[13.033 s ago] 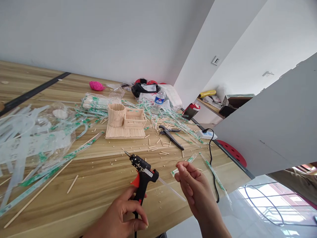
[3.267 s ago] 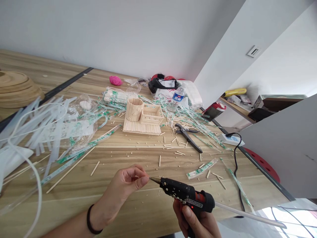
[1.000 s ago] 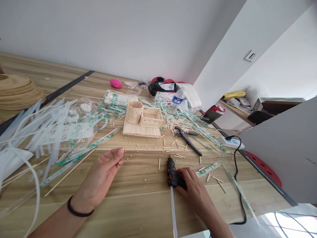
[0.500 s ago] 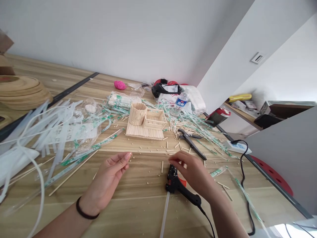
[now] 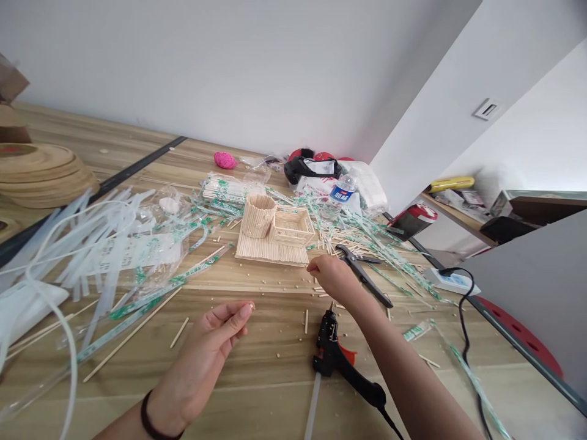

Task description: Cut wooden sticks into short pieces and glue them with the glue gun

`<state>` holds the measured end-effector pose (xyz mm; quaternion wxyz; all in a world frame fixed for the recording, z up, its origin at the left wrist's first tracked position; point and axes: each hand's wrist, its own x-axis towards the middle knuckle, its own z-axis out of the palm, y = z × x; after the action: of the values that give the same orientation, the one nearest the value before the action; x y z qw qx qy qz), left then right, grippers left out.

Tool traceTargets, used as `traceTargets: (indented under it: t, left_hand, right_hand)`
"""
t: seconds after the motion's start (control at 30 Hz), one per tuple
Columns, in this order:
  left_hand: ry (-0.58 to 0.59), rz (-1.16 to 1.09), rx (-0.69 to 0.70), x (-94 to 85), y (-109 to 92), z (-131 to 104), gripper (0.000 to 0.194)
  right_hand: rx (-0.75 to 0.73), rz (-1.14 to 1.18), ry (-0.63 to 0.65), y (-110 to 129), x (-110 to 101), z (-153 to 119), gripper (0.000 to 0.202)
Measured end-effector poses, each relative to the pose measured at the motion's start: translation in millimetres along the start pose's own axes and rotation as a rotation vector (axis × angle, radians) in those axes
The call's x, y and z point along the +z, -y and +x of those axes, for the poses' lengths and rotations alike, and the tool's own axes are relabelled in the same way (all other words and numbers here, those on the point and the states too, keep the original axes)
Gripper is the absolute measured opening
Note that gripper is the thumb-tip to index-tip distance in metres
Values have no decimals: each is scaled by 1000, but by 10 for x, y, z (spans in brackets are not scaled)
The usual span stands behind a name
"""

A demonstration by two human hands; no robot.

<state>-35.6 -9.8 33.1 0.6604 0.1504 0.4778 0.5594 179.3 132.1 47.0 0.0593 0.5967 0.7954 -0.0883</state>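
My left hand (image 5: 208, 345) is closed in a pinch, with a tiny pale bit of wooden stick (image 5: 252, 305) between thumb and fingertip. Farther out, my right hand (image 5: 332, 278) has its fingers drawn together at the front right corner of a stick model (image 5: 270, 249). What those fingers hold, if anything, is hidden. The model has a round tower and an open rectangular box on a flat stick base. Under my right forearm lies a black hot glue gun (image 5: 328, 345) with a glue stick in its back. Black-handled cutters (image 5: 364, 278) rest right of my hand.
Loose sticks (image 5: 348, 235) and plastic wrappers (image 5: 389, 235) cover the back right, near a water bottle (image 5: 342, 194). Clear glue sticks (image 5: 110, 238) and a white cable (image 5: 68, 330) lie at left. A power strip (image 5: 454, 281) sits at the right edge.
My right hand has moved from above the glue gun forward to the model's front corner. My left hand keeps its pinch, slightly lower and farther right in view.
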Motion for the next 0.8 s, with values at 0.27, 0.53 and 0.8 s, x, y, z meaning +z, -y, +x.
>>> traceTargets:
  t: [0.27,0.53,0.8]
  left_hand:
    - [-32,36,-78,24,64,-18,32]
    - [2,101,-84,6,97,15,28]
    - [89,299,124,15,65,-31,17]
  right_hand:
    - [-18,-24,60,-53,145,33,25]
    - [4,68,44,-25,177,81,24]
    - [-121,406,-183,434,-56,-741,9]
